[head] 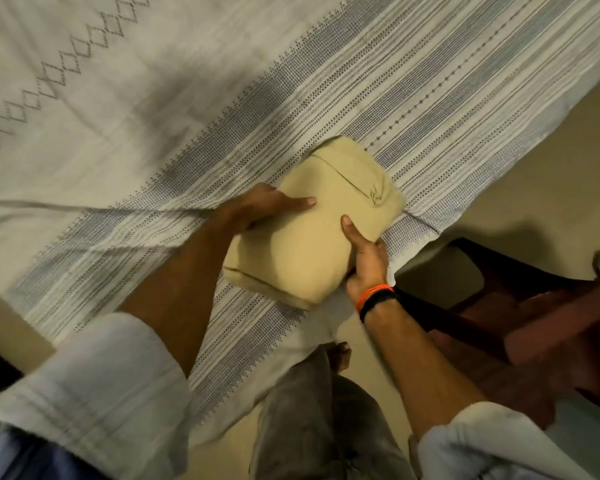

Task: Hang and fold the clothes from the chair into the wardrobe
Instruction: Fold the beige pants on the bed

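A folded beige garment (305,237), thick and roughly rectangular, is held over the near edge of a bed. My left hand (253,211) grips its left side, thumb laid on top and fingers underneath. My right hand (366,261) grips its right side the same way, thumb on top; the wrist carries an orange band and a black band. A seam or pocket line shows on the garment's far end.
The bed carries a white cover (153,116) with grey woven stripes and a diamond pattern. A dark red chair (534,323) stands to the right on the beige floor (499,168). My legs and a bare foot (340,355) are below the garment.
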`<state>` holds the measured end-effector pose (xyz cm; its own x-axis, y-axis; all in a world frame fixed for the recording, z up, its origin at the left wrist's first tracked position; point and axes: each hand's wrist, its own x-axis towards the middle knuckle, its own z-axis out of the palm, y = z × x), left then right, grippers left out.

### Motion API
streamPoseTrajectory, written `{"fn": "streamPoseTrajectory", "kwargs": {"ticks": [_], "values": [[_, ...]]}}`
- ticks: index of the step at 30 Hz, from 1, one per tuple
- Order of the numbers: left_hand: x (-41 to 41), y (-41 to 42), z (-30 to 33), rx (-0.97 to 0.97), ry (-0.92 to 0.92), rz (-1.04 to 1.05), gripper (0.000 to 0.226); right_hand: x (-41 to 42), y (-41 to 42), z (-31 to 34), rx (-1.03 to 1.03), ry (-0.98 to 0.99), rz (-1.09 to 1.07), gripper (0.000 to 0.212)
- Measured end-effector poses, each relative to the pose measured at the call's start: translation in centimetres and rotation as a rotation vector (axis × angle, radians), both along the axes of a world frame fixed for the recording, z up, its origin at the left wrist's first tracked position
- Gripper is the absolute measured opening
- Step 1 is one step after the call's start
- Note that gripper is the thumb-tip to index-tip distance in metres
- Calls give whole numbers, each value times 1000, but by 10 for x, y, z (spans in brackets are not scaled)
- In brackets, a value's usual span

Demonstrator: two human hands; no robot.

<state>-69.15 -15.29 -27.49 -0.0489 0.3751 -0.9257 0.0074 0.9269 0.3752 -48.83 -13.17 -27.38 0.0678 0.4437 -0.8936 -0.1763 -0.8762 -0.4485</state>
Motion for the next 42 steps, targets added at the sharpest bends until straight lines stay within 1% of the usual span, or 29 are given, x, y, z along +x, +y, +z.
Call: {"fn": "streamPoseTrajectory", "kwargs": {"ticks": [2, 4, 5, 8, 10, 11, 14, 18, 20, 23, 27, 29, 31, 33, 35, 36, 38, 40, 42], "values": [[12, -18, 14, 47, -87, 202, 80, 8, 11, 13, 46, 37, 112, 60], [26, -29, 33, 110, -158, 364, 55, 12, 23, 26, 87, 88, 216, 66], [32, -35, 45, 134, -166, 434, 51, 14, 28, 36, 118, 115, 272, 67], [48, -47, 79, 196, -166, 599, 59, 21, 40, 61, 187, 199, 444, 64], [57, -57, 104, 228, -187, 708, 60, 24, 43, 81, 233, 253, 570, 70], [62, -63, 115, 240, -193, 760, 59, 26, 42, 90, 243, 285, 618, 72], [81, -84, 150, 305, -182, 898, 45, 28, 37, 122, 307, 339, 739, 71], [108, -122, 189, 420, -106, 1042, 37, 33, 24, 163, 396, 433, 905, 66], [125, -144, 202, 478, -75, 1098, 40, 39, 13, 181, 408, 478, 986, 60], [153, -180, 217, 536, -38, 1203, 55, 48, -8, 200, 425, 541, 1104, 50], [197, -238, 226, 595, 5, 1382, 62, 59, -51, 220, 416, 600, 1263, 42], [216, -267, 230, 604, 44, 1461, 67, 62, -75, 225, 393, 626, 1343, 46], [234, -302, 235, 617, 88, 1538, 71, 61, -105, 232, 368, 663, 1421, 56], [250, -335, 242, 631, 131, 1611, 68, 58, -139, 239, 358, 693, 1505, 61], [268, -371, 249, 636, 195, 1699, 67, 56, -177, 243, 348, 731, 1591, 57], [275, -388, 250, 638, 223, 1736, 71, 55, -193, 244, 348, 748, 1625, 55], [293, -426, 256, 636, 284, 1814, 77, 53, -233, 251, 334, 784, 1723, 57], [313, -467, 263, 648, 329, 1903, 79, 53, -279, 257, 311, 819, 1825, 57], [337, -508, 269, 637, 372, 1987, 80, 56, -327, 263, 276, 853, 1908, 47]]}}
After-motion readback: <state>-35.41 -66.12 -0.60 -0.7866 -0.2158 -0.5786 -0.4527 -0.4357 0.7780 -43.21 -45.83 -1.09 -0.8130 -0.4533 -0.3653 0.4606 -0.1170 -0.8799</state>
